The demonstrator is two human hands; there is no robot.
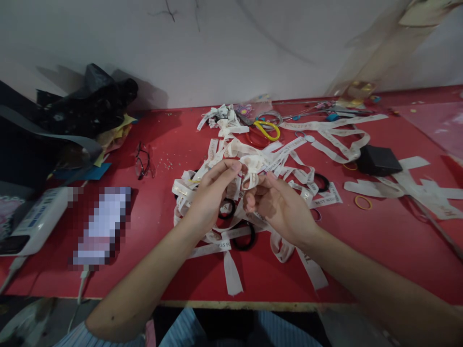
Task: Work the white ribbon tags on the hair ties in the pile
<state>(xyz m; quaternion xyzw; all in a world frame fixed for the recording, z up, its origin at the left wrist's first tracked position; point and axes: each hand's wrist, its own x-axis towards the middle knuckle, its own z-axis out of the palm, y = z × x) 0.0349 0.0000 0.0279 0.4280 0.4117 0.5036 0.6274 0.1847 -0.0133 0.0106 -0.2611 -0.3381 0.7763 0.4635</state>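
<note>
Between my two hands a white printed ribbon (pixel 252 165) is gathered into a small bow-like shape with loops. My left hand (pixel 217 185) pinches its left side between thumb and fingertips. On the right, my right hand (pixel 275 202) grips the lower loop, fingers curled and thumb pressed in. Below and around both hands lies a tangled heap of white printed ribbon (pixel 289 154) with dark lettering. Several black hair ties lie in it, one of them a hair tie (pixel 245 237) just below my hands.
Scissors with yellow handles (pixel 267 130) lie behind the ribbon heap. To the right are a black box (pixel 379 160) and a yellow rubber band (pixel 363 202). Eyeglasses (pixel 142 161), a blurred phone (pixel 103 226) on a cable and a black plastic bag (pixel 90 101) are at the left.
</note>
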